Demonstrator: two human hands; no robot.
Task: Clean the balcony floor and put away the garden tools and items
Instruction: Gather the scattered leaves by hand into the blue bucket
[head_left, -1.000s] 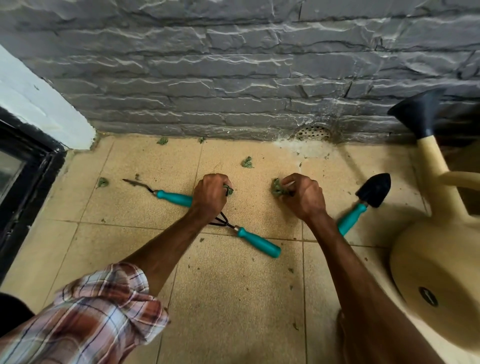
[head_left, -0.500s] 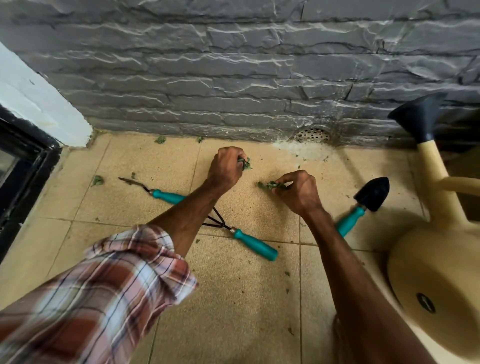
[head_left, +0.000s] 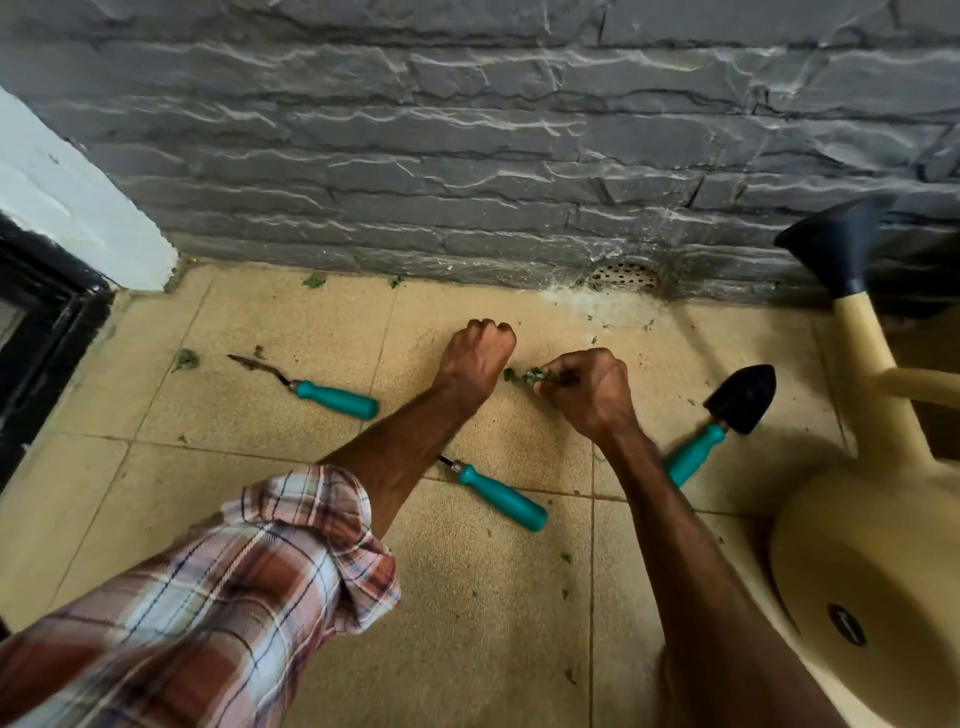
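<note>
My left hand (head_left: 478, 358) is a closed fist low over the tan tile floor (head_left: 291, 322); whatever it holds is hidden now, though green scraps stuck out of it earlier. Just to its right, my right hand (head_left: 589, 397) pinches a small bunch of green leaves (head_left: 530, 375). Three teal-handled tools lie on the tiles. A narrow weeder (head_left: 332, 397) is on the left. A hand rake (head_left: 501, 496) is partly hidden under my left forearm. A black trowel (head_left: 740, 397) is on the right.
A beige watering can (head_left: 872, 545) with a black rose (head_left: 831, 249) lies at the right. Loose leaf bits (head_left: 185, 359) dot the floor, some by the grey stone wall (head_left: 467, 156). A floor drain (head_left: 623, 274) sits at the wall's foot; a black door frame (head_left: 41, 322) is at left.
My left hand reached away from me to the leaf on the middle tile, then drew back beside my right hand. That leaf is gone from the floor. My right hand kept its bunch.
</note>
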